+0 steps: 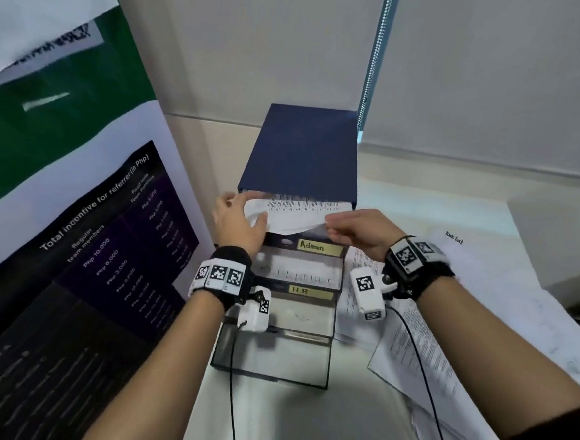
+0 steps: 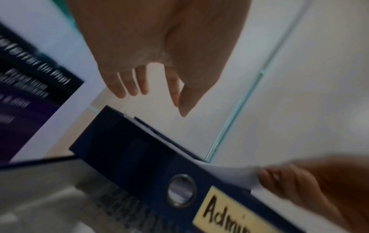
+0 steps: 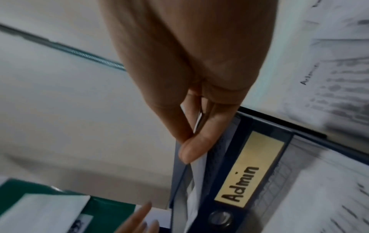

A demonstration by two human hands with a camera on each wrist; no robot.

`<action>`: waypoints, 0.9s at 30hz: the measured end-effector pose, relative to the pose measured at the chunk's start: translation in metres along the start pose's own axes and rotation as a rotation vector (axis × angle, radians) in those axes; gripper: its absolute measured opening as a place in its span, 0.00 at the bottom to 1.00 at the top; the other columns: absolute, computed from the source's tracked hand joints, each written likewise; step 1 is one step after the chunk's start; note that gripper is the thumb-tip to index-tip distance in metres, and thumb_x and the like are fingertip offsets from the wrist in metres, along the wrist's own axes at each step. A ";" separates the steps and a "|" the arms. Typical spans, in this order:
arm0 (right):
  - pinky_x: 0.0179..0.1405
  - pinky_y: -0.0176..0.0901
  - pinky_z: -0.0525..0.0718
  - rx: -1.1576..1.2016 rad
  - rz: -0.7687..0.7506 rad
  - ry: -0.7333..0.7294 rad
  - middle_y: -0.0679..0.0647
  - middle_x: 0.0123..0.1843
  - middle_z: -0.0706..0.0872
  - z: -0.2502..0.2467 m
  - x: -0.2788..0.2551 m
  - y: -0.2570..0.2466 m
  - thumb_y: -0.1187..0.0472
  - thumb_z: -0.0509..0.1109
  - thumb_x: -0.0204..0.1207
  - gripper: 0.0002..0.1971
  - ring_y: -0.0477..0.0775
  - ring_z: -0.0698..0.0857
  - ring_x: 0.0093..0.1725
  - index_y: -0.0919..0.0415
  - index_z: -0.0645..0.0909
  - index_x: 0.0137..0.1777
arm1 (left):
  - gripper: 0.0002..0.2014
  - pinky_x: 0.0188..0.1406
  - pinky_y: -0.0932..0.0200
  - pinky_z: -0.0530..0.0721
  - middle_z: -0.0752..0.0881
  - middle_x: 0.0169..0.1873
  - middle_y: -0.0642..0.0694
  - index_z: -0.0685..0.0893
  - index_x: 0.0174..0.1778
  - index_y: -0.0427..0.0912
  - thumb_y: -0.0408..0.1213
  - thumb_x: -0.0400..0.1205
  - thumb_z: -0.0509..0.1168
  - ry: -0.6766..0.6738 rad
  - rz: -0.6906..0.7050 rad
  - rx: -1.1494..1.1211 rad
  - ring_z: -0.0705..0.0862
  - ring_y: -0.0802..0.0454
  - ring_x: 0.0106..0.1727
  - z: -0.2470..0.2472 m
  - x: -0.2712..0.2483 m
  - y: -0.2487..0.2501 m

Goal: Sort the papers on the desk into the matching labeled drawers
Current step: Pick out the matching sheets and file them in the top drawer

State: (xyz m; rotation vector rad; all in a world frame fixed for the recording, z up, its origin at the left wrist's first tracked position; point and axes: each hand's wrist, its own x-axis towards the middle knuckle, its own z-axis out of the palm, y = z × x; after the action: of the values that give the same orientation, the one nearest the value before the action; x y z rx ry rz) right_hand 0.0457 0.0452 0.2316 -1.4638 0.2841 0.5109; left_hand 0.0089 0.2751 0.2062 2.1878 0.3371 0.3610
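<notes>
Right wrist view shows the right hand (image 3: 191,88) with its grip pinched, thumb against fingertip, on the near edge of a printed sheet (image 1: 298,209). That sheet lies half inside the top drawer (image 1: 304,243), the one with the yellow "Admin" label (image 3: 247,173), and bows upward between the two hands. The left hand (image 1: 237,220) sits at the sheet's left side; from the left wrist view its fingers (image 2: 121,85) are straight and relaxed, its grip released. The drawer unit (image 1: 297,143) is dark blue and stands at the back of the counter (image 1: 296,422), with an "HR" drawer (image 1: 307,292) pulled out beneath. More loose papers (image 1: 409,331) lie spread toward the counter's right edge. A poster (image 1: 77,234) stands at the left.
</notes>
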 end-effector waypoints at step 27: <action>0.74 0.62 0.73 -0.720 0.564 0.664 0.71 0.81 0.64 -0.240 -0.027 0.232 0.49 0.88 0.59 0.62 0.71 0.66 0.79 0.67 0.50 0.84 | 0.13 0.54 0.63 0.83 0.86 0.57 0.49 0.85 0.63 0.51 0.40 0.82 0.69 -0.928 0.197 -0.037 0.84 0.55 0.58 0.196 -0.078 0.073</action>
State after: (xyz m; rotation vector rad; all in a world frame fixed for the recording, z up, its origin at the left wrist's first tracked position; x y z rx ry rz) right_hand -0.0624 -0.1893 0.0192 -2.2504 1.1518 0.5908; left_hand 0.0182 0.0623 0.1405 2.1058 -0.3946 -0.5447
